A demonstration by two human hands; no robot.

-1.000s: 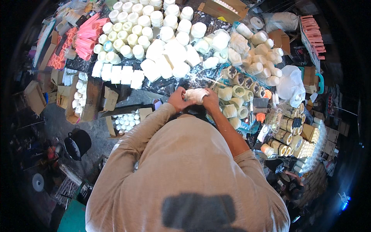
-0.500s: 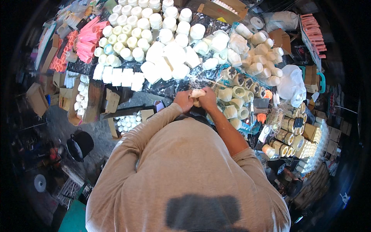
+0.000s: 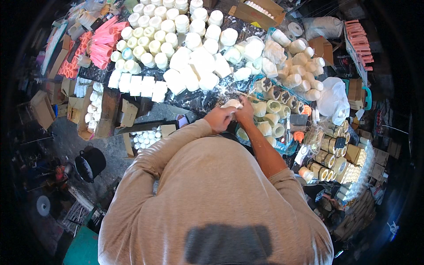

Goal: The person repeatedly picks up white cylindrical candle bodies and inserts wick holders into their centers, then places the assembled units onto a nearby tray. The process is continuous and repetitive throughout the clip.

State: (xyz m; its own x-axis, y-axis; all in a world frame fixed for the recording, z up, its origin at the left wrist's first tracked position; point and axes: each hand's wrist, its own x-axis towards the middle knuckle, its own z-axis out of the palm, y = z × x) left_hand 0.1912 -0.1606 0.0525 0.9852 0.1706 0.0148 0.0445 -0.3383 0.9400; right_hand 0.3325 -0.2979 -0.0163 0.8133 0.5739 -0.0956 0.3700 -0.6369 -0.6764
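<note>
Close in front of my body, at the table's near edge, my left hand (image 3: 218, 119) is closed around a small cream-coloured moulded piece (image 3: 232, 104). My right hand (image 3: 244, 112) is beside it, fingers bent against the piece's right end; its fingertips are small and partly hidden. A thin wooden stick (image 3: 250, 96) lies just beyond my right hand. White crumbs and powder (image 3: 224, 93) are scattered on the dark tabletop ahead of both hands. To the right of my right hand stand several hollow cream cups (image 3: 273, 106).
Stacked white cups (image 3: 155, 23) and a heap of white pieces (image 3: 201, 64) cover the far table. Pink moulded pieces (image 3: 102, 44) lie far left. A clear plastic bag (image 3: 332, 97) and cylindrical moulds (image 3: 324, 157) are at right. A black bucket (image 3: 90, 165) stands on the floor at left.
My hands and the cream piece have moved slightly to the right. The piece has tilted, and my right hand has shifted to its right end. The view has shifted a little.
</note>
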